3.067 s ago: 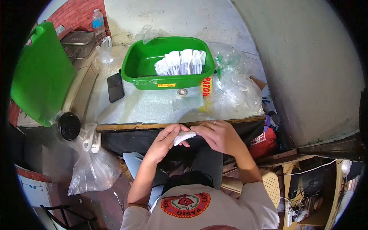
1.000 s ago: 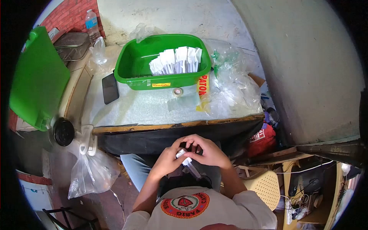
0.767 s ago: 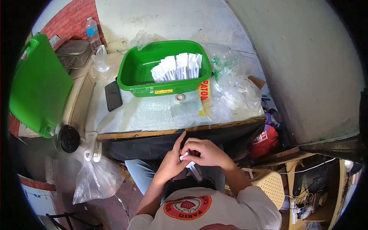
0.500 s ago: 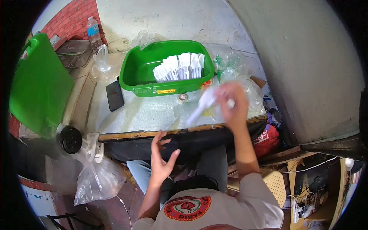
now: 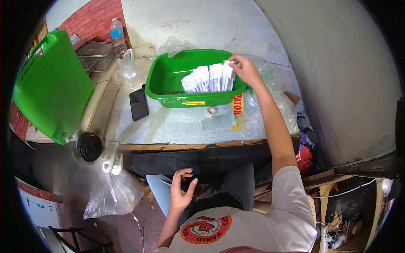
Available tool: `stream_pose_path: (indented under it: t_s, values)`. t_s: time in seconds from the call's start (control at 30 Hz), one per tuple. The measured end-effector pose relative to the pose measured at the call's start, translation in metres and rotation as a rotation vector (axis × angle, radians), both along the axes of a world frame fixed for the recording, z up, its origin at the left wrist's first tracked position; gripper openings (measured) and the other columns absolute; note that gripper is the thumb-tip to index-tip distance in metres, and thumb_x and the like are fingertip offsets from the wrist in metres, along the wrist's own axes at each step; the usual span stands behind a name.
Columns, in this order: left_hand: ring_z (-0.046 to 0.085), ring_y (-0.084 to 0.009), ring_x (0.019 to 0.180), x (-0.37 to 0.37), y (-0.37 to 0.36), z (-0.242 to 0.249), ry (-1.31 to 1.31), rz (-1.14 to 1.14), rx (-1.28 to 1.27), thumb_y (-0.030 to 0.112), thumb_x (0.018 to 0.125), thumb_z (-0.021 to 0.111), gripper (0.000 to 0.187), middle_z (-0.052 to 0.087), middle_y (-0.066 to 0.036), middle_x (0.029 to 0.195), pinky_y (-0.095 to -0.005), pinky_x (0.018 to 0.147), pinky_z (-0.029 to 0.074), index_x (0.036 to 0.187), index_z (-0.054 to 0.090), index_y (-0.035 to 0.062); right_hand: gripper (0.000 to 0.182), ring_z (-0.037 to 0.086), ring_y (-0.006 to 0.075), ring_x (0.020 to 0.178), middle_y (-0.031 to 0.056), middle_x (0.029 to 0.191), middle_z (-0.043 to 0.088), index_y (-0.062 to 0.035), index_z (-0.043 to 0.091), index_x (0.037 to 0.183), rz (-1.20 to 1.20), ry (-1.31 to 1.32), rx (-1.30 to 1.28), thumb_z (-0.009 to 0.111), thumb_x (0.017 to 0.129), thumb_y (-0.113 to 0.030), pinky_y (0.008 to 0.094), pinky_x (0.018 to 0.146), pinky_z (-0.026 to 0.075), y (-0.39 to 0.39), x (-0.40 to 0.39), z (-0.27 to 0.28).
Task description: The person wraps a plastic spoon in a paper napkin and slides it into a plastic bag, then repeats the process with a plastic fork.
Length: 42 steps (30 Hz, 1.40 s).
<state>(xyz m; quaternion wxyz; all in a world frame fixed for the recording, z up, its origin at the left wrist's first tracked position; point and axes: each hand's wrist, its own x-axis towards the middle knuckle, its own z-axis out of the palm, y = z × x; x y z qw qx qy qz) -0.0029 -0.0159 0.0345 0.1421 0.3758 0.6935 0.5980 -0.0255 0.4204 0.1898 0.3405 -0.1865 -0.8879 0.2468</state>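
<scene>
The right hand (image 5: 246, 71) pinches the top of a white packet (image 5: 228, 70) between thumb and fingertips, at the right end of the row of packets (image 5: 202, 76) in the green basin (image 5: 168, 101). That basin sits toward the table's (image 5: 168, 128) back edge, packets filling its right part. The left hand (image 5: 181, 190), half open (nothing visible in it), is below the front edge.
</scene>
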Motion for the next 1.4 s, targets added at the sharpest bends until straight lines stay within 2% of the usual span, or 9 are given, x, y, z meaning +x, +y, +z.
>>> stream_pose_path:
  t_s: [0.23, 0.37, 0.5, 0.57, 0.8, 1.07, 1.23, 1.33, 1.4]
  values:
    - [0.062, -0.0218, 0.092, 0.000, -0.005, -0.011, 0.003, 0.008, -0.003, 0.005, 0.082, 0.070, 0.030, 0.061, -0.011, 0.108, -0.0323, 0.083, 0.047, 0.110, 0.059, 0.0017, 0.017, 0.066, 0.0222, 0.076, 0.0090, 0.087, 0.067, -0.0056, 0.064, 0.099, -0.135, 0.270, 0.229, 0.067, 0.084, -0.012, 0.0345, 0.071, 0.052, -0.041, 0.064, 0.006]
    - [0.062, -0.0225, 0.090, 0.002, 0.007, -0.015, 0.044, -0.013, -0.028, 0.003, 0.083, 0.068, 0.022, 0.061, -0.012, 0.103, -0.0318, 0.083, 0.048, 0.104, 0.061, 0.0003, 0.015, 0.064, 0.0205, 0.081, 0.0058, 0.089, 0.067, -0.0088, 0.065, 0.098, 0.186, -0.067, -0.071, 0.068, 0.084, -0.013, 0.0335, 0.069, 0.051, -0.068, 0.107, -0.020]
    - [0.061, -0.0233, 0.084, 0.009, 0.023, -0.005, 0.061, -0.053, -0.029, 0.001, 0.083, 0.067, 0.019, 0.062, -0.013, 0.098, -0.0313, 0.079, 0.049, 0.101, 0.062, 0.0001, 0.011, 0.065, 0.0267, 0.077, 0.0073, 0.086, 0.066, -0.0084, 0.064, 0.091, 0.259, -0.221, 0.186, 0.067, 0.082, -0.014, 0.0388, 0.069, 0.051, -0.093, 0.115, -0.060]
    - [0.061, -0.0234, 0.082, 0.014, 0.026, 0.001, 0.083, -0.064, -0.009, 0.000, 0.083, 0.067, 0.016, 0.062, -0.013, 0.096, -0.0310, 0.077, 0.049, 0.099, 0.063, 0.0001, 0.008, 0.063, 0.0293, 0.078, 0.0076, 0.085, 0.066, -0.0090, 0.064, 0.087, 0.130, -0.153, 0.440, 0.066, 0.081, -0.014, 0.0404, 0.068, 0.049, -0.095, 0.125, -0.064]
    - [0.056, -0.0160, 0.069, 0.022, 0.018, -0.020, 0.052, -0.009, -0.014, 0.000, 0.087, 0.064, 0.003, 0.063, -0.009, 0.077, -0.0275, 0.068, 0.046, 0.088, 0.065, -0.0022, 0.005, 0.065, 0.0301, 0.077, 0.0112, 0.086, 0.066, -0.0061, 0.065, 0.085, -0.278, -0.039, 0.167, 0.065, 0.080, -0.008, 0.0404, 0.069, 0.050, -0.053, 0.182, -0.047]
    - [0.057, -0.0171, 0.067, 0.024, 0.027, -0.014, 0.046, -0.055, -0.034, 0.001, 0.087, 0.063, 0.005, 0.064, -0.010, 0.079, -0.0280, 0.066, 0.047, 0.090, 0.066, -0.0023, 0.011, 0.067, 0.0308, 0.079, 0.0158, 0.086, 0.067, -0.0042, 0.065, 0.090, -0.462, -0.170, 0.161, 0.063, 0.080, -0.008, 0.0422, 0.071, 0.052, 0.033, 0.238, -0.092]
    - [0.060, -0.0180, 0.069, 0.027, 0.025, -0.018, 0.058, -0.115, -0.051, 0.001, 0.088, 0.063, 0.005, 0.065, -0.010, 0.080, -0.0287, 0.067, 0.048, 0.091, 0.066, -0.0015, 0.010, 0.066, 0.0321, 0.084, 0.0143, 0.090, 0.067, -0.0050, 0.065, 0.089, -0.532, -0.344, 0.111, 0.063, 0.079, -0.009, 0.0426, 0.074, 0.052, 0.025, 0.242, -0.102]
    - [0.061, -0.0182, 0.070, 0.028, 0.021, -0.020, 0.076, -0.113, -0.076, 0.001, 0.088, 0.063, 0.005, 0.066, -0.010, 0.082, -0.0289, 0.068, 0.049, 0.091, 0.066, -0.0007, 0.010, 0.065, 0.0319, 0.088, 0.0119, 0.092, 0.066, -0.0061, 0.064, 0.088, -0.559, -0.320, 0.195, 0.064, 0.079, -0.011, 0.0421, 0.075, 0.052, 0.011, 0.230, -0.096]
    - [0.061, -0.0181, 0.070, 0.027, 0.019, -0.021, 0.051, -0.105, -0.071, 0.003, 0.089, 0.063, 0.006, 0.066, -0.010, 0.082, -0.0290, 0.068, 0.049, 0.092, 0.067, 0.0001, 0.009, 0.064, 0.0316, 0.088, 0.0108, 0.090, 0.065, -0.0074, 0.063, 0.089, -0.541, -0.159, 0.603, 0.065, 0.080, -0.010, 0.0409, 0.074, 0.052, -0.001, 0.217, -0.086]
